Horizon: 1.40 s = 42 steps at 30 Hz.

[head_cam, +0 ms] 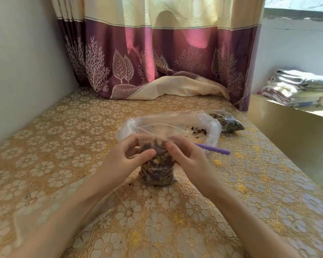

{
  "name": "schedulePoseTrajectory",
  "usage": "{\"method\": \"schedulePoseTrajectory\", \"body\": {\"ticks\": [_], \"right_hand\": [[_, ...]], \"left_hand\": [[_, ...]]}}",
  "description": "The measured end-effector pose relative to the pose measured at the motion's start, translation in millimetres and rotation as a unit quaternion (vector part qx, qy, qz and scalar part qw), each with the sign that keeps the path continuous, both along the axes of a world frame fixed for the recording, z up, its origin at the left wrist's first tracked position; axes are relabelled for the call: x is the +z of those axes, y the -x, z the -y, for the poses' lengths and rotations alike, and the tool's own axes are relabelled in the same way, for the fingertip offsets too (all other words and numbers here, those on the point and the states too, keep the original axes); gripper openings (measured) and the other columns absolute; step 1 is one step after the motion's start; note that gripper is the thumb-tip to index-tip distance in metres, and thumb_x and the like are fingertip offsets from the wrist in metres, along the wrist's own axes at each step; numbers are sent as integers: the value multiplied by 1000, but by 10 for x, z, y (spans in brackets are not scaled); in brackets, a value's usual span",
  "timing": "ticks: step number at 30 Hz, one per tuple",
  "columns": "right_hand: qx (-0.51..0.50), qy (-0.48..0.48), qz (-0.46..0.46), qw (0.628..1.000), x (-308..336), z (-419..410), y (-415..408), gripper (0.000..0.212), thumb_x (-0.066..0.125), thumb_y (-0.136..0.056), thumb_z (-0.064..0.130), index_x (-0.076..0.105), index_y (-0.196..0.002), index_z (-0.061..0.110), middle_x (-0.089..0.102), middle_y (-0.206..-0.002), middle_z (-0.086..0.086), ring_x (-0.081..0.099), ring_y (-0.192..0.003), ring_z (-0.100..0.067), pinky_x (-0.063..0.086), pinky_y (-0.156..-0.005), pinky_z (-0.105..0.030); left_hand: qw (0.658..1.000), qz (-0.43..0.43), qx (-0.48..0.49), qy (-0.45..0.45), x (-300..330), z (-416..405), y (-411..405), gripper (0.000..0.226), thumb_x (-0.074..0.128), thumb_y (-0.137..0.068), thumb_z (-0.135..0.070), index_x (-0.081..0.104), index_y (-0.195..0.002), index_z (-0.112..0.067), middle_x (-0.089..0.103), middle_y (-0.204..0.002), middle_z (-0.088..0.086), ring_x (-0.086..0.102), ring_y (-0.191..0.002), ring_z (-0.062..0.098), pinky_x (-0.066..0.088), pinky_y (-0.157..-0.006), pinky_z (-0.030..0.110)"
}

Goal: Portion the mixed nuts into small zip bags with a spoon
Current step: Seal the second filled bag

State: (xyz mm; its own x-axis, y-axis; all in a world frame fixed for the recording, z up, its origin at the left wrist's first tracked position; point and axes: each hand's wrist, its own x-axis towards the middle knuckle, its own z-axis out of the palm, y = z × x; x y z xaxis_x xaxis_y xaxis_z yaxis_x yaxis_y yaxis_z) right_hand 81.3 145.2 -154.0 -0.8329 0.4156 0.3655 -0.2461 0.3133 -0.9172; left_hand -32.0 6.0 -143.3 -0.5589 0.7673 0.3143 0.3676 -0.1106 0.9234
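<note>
Your table (pixel 67 138) in its gold floral cloth fills the view, a purple curtain (pixel 157 58) draped onto it at 12 o'clock and folded towels (pixel 296 86) at 2. The big clear bag (pixel 209 125), nearly spent, slumps open just behind your hands; a filled bag (pixel 227 121) lies at 1 o'clock. The small zip bag (pixel 157 164) stands upright, mouth up. Your left hand (pixel 127 157) and right hand (pixel 186 157) pinch its top edge, nuts hanging below your fingers. The purple spoon (pixel 214 149) handle points toward 3
</note>
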Motion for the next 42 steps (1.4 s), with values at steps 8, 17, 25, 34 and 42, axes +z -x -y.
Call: {"method": "schedulePoseTrajectory", "body": {"ticks": [8, 17, 25, 34, 42], "right_hand": [[-60, -2, -135, 989, 179, 88, 17, 17, 52, -85, 30, 69, -88, 32, 70, -76, 24, 64, -77, 6, 49, -65, -10], [42, -10, -43, 998, 158, 11, -69, 34, 55, -80, 47, 62, -110, 33, 70, -98, 22, 66, -95, 0, 55, -79, -21], [23, -56, -24, 998, 61, 10, -105, 19, 66, -84, 23, 66, -99, 35, 70, -93, 24, 63, -97, 2, 50, -81, -14], [-5, -83, -113, 990, 160, 75, -79, 20, 67, -83, 21, 68, -100, 32, 70, -101, 20, 64, -101, -3, 52, -84, -20], [-34, 57, -45, 997, 67, 63, -93, 21, 59, -79, 34, 75, -84, 22, 75, -84, 0, 69, -87, -16, 55, -83, -34]], "left_hand": [[982, -102, 93, -127, 145, -50, -235, 11, 66, -68, -30, 67, -78, -27, 70, -81, -23, 65, -81, -5, 49, -67, 7], [999, -3, 39, -25, 120, -12, -127, 27, 63, -68, -36, 65, -92, -24, 72, -87, -8, 68, -80, 5, 51, -68, 13], [1000, 15, 10, -16, 87, -16, -127, 25, 68, -66, -29, 69, -86, -15, 72, -89, 3, 67, -89, 16, 55, -74, 21], [989, -39, 66, -127, 179, -25, -228, 14, 67, -70, -22, 67, -80, -12, 71, -84, -6, 65, -81, 1, 49, -69, 11], [992, 25, 93, -85, 133, -23, -193, 13, 66, -63, -38, 64, -62, -25, 70, -66, -7, 63, -63, 2, 49, -59, 11]]}}
